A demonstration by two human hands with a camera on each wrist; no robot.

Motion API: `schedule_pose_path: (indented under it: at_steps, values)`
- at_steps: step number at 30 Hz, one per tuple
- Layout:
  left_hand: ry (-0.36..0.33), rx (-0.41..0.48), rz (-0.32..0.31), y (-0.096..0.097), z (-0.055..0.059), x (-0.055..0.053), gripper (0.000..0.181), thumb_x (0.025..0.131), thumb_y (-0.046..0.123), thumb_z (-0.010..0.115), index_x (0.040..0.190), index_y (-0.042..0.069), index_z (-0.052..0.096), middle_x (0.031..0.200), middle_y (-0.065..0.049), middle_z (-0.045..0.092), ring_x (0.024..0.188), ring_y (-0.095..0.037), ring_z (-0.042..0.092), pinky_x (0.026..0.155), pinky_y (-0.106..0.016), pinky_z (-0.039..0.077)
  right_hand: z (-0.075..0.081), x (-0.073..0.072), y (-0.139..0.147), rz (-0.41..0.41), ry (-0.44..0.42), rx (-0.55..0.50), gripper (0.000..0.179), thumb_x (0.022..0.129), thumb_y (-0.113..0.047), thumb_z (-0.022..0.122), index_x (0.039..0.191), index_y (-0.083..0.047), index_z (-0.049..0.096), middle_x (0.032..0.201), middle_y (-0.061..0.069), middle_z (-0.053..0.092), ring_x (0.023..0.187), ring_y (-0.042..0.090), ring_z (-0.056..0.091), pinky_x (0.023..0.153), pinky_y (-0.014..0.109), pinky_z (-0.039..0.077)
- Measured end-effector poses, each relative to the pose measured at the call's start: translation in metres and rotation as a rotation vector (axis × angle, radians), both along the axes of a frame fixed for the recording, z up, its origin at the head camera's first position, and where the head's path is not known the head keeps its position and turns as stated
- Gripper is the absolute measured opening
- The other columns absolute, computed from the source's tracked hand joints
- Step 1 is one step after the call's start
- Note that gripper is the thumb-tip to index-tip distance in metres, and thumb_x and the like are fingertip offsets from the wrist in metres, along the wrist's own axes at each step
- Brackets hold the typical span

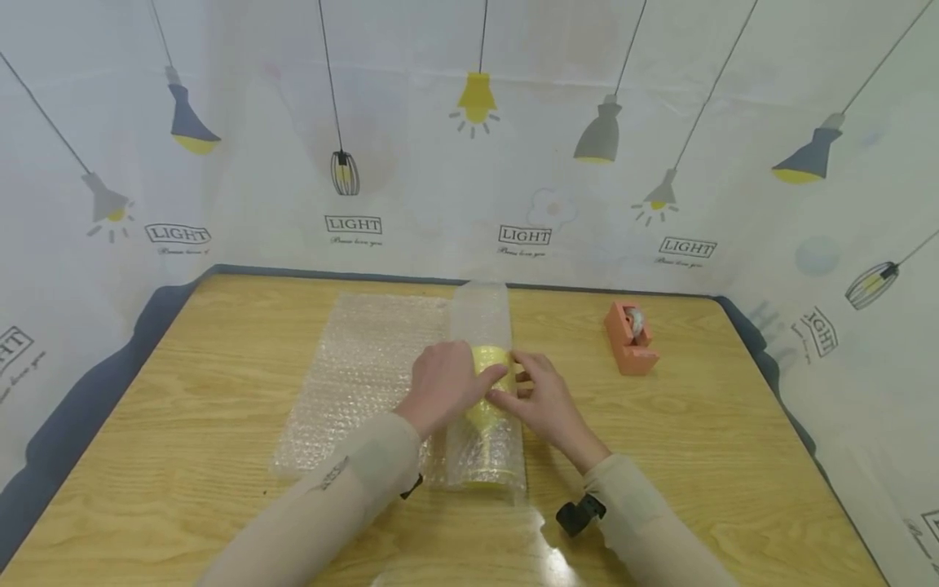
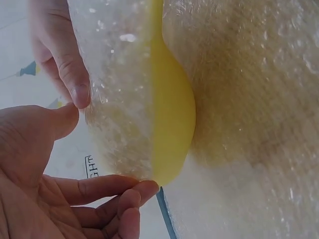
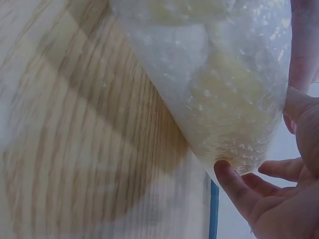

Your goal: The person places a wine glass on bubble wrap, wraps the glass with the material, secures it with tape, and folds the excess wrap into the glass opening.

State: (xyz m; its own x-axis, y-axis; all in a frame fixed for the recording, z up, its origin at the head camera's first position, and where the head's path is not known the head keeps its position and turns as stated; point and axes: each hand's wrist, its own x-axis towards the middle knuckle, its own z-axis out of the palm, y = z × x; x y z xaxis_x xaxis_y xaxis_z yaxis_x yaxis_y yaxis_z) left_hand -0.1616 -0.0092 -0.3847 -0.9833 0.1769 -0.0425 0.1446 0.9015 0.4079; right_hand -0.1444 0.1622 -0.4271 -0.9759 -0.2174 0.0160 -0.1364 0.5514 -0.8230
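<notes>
A yellow goblet (image 1: 484,417) lies on its side on the wooden table, its foot towards me, partly rolled in bubble wrap (image 1: 352,367). Flat wrap extends to the left of the roll. In the left wrist view, the goblet's bowl (image 2: 173,114) shows bare beside the wrap's edge. My left hand (image 1: 443,383) holds the roll from the left, thumb across its top and fingertips at the bowl's far end. From the right, my right hand (image 1: 546,403) holds the wrapped bowl between thumb and fingers. Both thumbs nearly meet over it.
An orange tape dispenser (image 1: 632,359) with a roll of tape stands at the right rear of the wooden table (image 1: 704,424). Behind and at both sides hangs a pale cloth (image 1: 411,130) printed with lamps. Clear plastic (image 1: 440,577) shows at the near edge.
</notes>
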Motion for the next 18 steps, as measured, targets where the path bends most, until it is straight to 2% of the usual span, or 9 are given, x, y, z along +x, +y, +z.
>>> schedule_pose_path:
  at_steps: [6, 9, 13, 18]
  values:
    - [-0.046, -0.013, 0.013, -0.001, 0.0011, -0.0032, 0.067, 0.091, 0.069, 0.064, 0.056, 0.017, 0.041, 0.051, 0.006, 0.035, 0.048, -0.011, 0.035, 0.046, -0.024, 0.03, 0.001, 0.0, -0.0031, 0.035, 0.053, 0.002, 0.078, 0.089, -0.021, 0.083, 0.152, 0.004, 0.044, 0.15, 0.028, 0.044, 0.12, 0.042, 0.062, 0.095, 0.046, 0.059]
    - [-0.057, -0.033, -0.002, -0.0005, 0.0015, -0.0047, 0.068, 0.09, 0.072, 0.063, 0.056, 0.017, 0.042, 0.049, 0.006, 0.036, 0.048, -0.011, 0.036, 0.047, -0.024, 0.031, 0.0012, -0.0002, -0.0031, 0.057, 0.067, 0.004, 0.08, 0.089, -0.02, 0.084, 0.152, 0.005, 0.043, 0.149, 0.028, 0.044, 0.122, 0.042, 0.061, 0.097, 0.046, 0.058]
    - [-0.053, -0.076, -0.025, 0.0011, 0.0014, -0.0059, 0.069, 0.089, 0.076, 0.06, 0.056, 0.017, 0.045, 0.05, 0.006, 0.038, 0.049, -0.012, 0.039, 0.049, -0.026, 0.035, 0.0012, -0.0005, -0.0019, 0.074, 0.066, 0.009, 0.082, 0.089, -0.02, 0.084, 0.153, 0.006, 0.041, 0.148, 0.028, 0.044, 0.125, 0.041, 0.059, 0.099, 0.045, 0.058]
    - [-0.065, -0.118, -0.019, 0.0006, 0.0007, -0.0059, 0.069, 0.087, 0.078, 0.061, 0.059, 0.017, 0.046, 0.052, 0.005, 0.041, 0.051, -0.013, 0.044, 0.051, -0.027, 0.039, -0.0008, -0.0009, 0.0018, 0.121, 0.038, -0.025, 0.086, 0.088, -0.019, 0.085, 0.156, 0.006, 0.037, 0.149, 0.026, 0.042, 0.129, 0.04, 0.056, 0.101, 0.04, 0.056]
